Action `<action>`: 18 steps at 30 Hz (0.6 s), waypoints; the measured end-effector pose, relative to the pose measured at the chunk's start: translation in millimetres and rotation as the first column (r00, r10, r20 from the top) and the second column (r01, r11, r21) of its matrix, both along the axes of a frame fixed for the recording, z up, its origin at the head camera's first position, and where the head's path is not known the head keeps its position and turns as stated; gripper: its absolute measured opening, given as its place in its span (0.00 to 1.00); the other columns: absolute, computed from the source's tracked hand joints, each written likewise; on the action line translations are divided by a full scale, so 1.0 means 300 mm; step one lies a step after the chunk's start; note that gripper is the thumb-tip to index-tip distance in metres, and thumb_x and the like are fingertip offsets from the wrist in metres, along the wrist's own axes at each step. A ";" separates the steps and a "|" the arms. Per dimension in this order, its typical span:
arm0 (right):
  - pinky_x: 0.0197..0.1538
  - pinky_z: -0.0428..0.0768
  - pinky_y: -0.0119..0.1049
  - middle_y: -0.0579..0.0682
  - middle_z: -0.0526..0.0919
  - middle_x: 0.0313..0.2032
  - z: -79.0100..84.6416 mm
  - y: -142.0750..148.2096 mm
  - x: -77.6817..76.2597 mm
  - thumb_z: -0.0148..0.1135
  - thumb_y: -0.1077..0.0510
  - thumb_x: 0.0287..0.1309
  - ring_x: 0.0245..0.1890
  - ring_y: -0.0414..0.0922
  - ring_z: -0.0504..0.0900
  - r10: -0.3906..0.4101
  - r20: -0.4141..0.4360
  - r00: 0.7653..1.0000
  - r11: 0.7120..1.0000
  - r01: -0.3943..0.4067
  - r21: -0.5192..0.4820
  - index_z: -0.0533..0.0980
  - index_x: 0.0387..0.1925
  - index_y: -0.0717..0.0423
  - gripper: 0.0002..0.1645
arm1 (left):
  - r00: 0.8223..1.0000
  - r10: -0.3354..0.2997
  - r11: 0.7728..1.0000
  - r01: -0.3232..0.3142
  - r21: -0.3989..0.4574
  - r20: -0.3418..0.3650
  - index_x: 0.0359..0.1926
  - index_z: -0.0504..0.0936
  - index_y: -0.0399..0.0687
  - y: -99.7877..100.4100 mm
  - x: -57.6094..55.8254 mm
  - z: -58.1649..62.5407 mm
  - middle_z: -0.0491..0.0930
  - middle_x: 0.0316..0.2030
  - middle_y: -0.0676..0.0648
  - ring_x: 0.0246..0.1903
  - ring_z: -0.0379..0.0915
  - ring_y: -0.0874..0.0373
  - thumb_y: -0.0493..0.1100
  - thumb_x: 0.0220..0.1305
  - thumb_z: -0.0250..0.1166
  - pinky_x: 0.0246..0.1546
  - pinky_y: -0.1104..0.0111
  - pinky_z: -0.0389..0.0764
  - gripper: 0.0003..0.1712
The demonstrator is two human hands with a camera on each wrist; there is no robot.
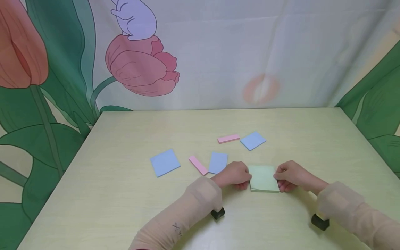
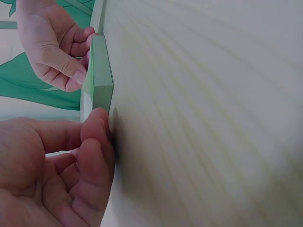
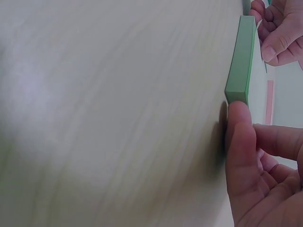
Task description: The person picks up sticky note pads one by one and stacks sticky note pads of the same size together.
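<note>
A square pale green sticky note pad [image 1: 264,180] lies on the table between both hands. My left hand [image 1: 235,174] pinches its left edge with thumb and fingertips, and my right hand [image 1: 292,176] does the same at the right edge. In the left wrist view the thick side of the pad [image 2: 102,71] faces me, with fingertips of the left hand [image 2: 57,170] at its near corner. The right wrist view has the fingers of the right hand [image 3: 265,175] at the near end of the pad [image 3: 240,61]. Fingers partly cover both edges.
Blue square note pads lie left [image 1: 165,163], beside the left hand [image 1: 218,162] and farther back [image 1: 253,141]. One narrow pink note pad [image 1: 198,165] is between two blue ones; another pink one [image 1: 228,138] lies behind. A printed curtain [image 1: 212,52] hangs beyond the table's far edge.
</note>
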State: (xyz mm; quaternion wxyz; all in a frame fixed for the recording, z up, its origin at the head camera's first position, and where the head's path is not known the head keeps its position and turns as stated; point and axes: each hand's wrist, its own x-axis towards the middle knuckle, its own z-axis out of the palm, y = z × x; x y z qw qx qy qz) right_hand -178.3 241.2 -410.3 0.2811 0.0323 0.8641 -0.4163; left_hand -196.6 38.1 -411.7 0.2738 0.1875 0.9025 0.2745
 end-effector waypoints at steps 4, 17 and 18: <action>0.23 0.77 0.32 0.48 0.77 0.18 0.000 -0.010 -0.002 0.51 0.62 0.58 0.17 0.39 0.77 -0.005 0.012 1.000 1.000 0.005 0.005 0.71 0.27 0.64 0.08 | 1.000 0.000 1.000 0.000 0.007 0.003 0.09 0.74 0.45 -0.010 0.002 0.002 0.70 0.07 0.53 0.09 0.67 0.64 0.40 0.60 0.51 0.15 0.77 0.65 0.22; 0.22 0.77 0.30 0.48 0.77 0.17 0.009 -0.048 0.001 0.51 0.63 0.58 0.16 0.39 0.77 0.002 0.024 1.000 1.000 -0.002 -0.006 0.71 0.27 0.65 0.07 | 1.000 0.019 1.000 -0.019 -0.008 0.018 0.11 0.75 0.44 -0.044 0.008 0.004 0.71 0.08 0.53 0.10 0.67 0.64 0.40 0.59 0.52 0.17 0.77 0.66 0.21; 0.22 0.77 0.30 0.49 0.77 0.17 0.009 -0.050 0.000 0.52 0.63 0.58 0.16 0.39 0.77 0.002 0.025 1.000 1.000 -0.002 -0.003 0.71 0.27 0.64 0.08 | 1.000 0.019 1.000 -0.018 -0.009 0.019 0.11 0.75 0.44 -0.047 0.008 0.005 0.71 0.08 0.53 0.10 0.67 0.63 0.41 0.59 0.52 0.17 0.77 0.66 0.21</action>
